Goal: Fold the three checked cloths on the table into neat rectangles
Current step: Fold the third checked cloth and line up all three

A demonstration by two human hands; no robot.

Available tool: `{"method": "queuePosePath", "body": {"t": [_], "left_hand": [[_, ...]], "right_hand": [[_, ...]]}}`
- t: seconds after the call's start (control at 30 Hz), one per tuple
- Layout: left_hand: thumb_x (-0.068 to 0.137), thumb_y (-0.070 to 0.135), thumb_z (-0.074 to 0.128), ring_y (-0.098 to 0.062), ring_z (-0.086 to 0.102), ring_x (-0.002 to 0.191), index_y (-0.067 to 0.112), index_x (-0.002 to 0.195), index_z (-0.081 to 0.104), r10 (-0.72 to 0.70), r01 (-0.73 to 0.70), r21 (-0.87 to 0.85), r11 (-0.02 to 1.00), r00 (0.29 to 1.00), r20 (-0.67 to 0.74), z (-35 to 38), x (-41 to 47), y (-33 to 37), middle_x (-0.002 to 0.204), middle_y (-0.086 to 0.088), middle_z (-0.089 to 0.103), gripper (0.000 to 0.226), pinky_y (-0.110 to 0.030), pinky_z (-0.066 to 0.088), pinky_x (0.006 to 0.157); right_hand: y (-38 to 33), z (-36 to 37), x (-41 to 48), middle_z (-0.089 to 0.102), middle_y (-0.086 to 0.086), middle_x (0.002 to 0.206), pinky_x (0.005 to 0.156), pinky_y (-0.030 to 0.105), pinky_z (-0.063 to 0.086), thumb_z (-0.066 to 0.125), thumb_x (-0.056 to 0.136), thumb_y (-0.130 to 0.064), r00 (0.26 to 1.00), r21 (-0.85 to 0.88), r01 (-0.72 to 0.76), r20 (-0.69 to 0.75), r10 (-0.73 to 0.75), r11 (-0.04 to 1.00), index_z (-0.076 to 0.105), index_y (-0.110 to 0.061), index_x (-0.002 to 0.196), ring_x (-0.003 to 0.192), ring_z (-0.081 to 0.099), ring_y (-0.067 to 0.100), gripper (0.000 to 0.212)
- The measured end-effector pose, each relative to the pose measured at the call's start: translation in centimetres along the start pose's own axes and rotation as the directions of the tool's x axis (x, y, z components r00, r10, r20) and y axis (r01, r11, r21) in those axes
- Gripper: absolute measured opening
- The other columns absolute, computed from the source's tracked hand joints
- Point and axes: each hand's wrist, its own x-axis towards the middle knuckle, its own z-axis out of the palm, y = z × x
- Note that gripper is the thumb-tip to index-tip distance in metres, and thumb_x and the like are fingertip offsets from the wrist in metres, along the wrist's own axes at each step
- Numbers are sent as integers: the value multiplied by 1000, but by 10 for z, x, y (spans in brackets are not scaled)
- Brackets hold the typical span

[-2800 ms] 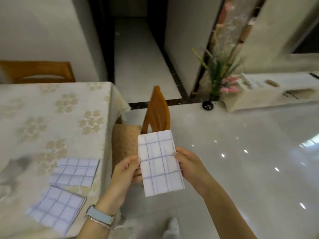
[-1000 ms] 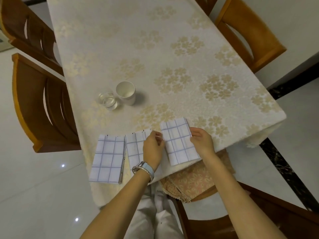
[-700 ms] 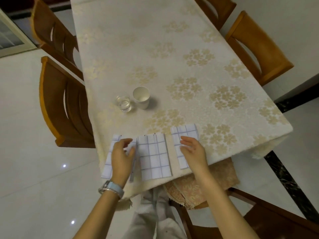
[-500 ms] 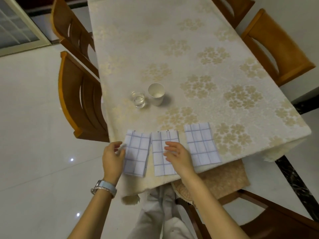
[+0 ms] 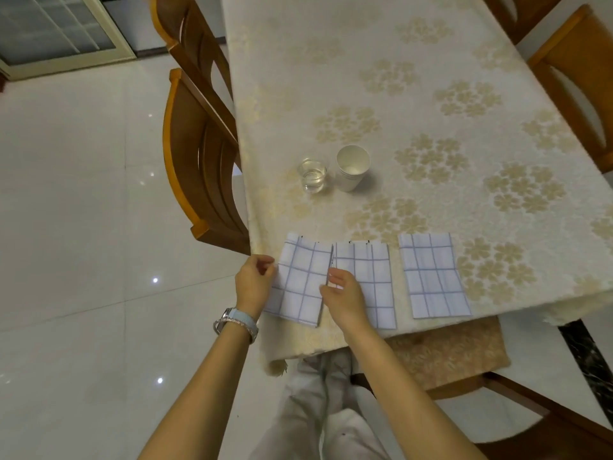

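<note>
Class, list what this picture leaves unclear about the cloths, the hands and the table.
All in the head view:
- The middle cloth: lower left corner hidden by the right hand.
- The left hand pinching or just touching the left cloth: too small to tell.
- The table: far end cut off by top edge.

Three checked cloths lie in a row at lower centre: the left cloth (image 5: 300, 287), the middle cloth (image 5: 371, 270) and the right cloth (image 5: 433, 277). One worktop (image 5: 431, 94) carries them. Above them stand one clear glass (image 5: 312, 175) and one white paper cup (image 5: 352, 167) (perhaps several nested; too small to tell). There are five wooden chairs: the top-left chair (image 5: 192, 31), mid-left chair (image 5: 199, 161), top-right chair (image 5: 507, 14), right-edge chair (image 5: 564, 61) and bottom-right chair (image 5: 447, 350). There are two hands, the left hand (image 5: 253, 283) and right hand (image 5: 341, 293), and one wristwatch (image 5: 237, 322).
</note>
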Motion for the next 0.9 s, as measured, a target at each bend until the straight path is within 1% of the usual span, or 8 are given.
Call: {"method": "queuePosePath", "body": {"t": [0.07,0.13,0.27,0.4,0.57,0.67,0.8,0.9], "left_hand": [[92,16,65,-16,58,86,9,105,66,-31,32,-18,999,999,38,-2,2,-2,92,-3,65,15,-19,42,68],[90,17,68,-16,59,83,12,99,66,-66,70,-52,996,995,77,-4,2,-7,88,-4,66,10,-19,45,70],[88,16,70,-19,62,79,8,94,69,-129,140,-85,987,985,117,-8,-2,-19,81,-4,67,11,-34,55,81],[86,14,73,-22,63,76,4,93,68,-163,173,-97,980,981,103,-13,-17,-33,82,-11,69,13,-39,58,79],[85,13,73,-22,64,77,8,89,67,-194,202,-117,972,978,73,-15,-35,-49,82,-10,69,9,-43,59,80],[84,13,74,-23,65,78,8,87,66,-203,209,-134,969,977,62,-16,-39,-53,84,-14,69,9,-45,59,81],[83,14,75,-28,67,82,8,87,66,-207,212,-131,969,977,50,-18,-39,-55,88,-16,70,11,-46,59,81],[82,14,76,-21,63,76,12,83,65,-195,199,-113,974,980,47,-18,-39,-53,81,-11,68,11,-46,59,80]], "right_hand": [[0,2,2,56,1,123,95,36,52,60,93,-8,1000,-10,-3,-6,3,1000,52,-13,132,102,55,13,40],[1,2,5,57,3,123,92,33,51,60,93,-7,1000,-12,0,-13,0,1000,52,-12,132,101,56,15,40],[1,-1,9,61,5,117,82,22,48,60,92,-4,1000,-48,14,-16,-14,999,56,-10,128,99,57,15,36],[4,-1,8,64,5,107,68,8,44,61,91,-3,998,-127,59,4,-59,990,61,-9,120,95,60,14,30],[11,5,1,63,3,97,65,7,44,62,90,-2,992,-216,128,34,-124,968,62,-10,111,84,59,11,22],[13,9,-1,61,1,94,63,6,43,62,90,-1,990,-251,139,36,-134,958,62,-11,107,79,57,5,20],[14,11,-3,61,1,94,64,7,43,62,89,0,990,-265,141,38,-136,954,62,-10,107,81,58,9,21],[14,11,-3,61,1,94,64,7,42,63,88,0,991,-275,136,36,-131,952,62,-10,107,79,57,7,21]]}}
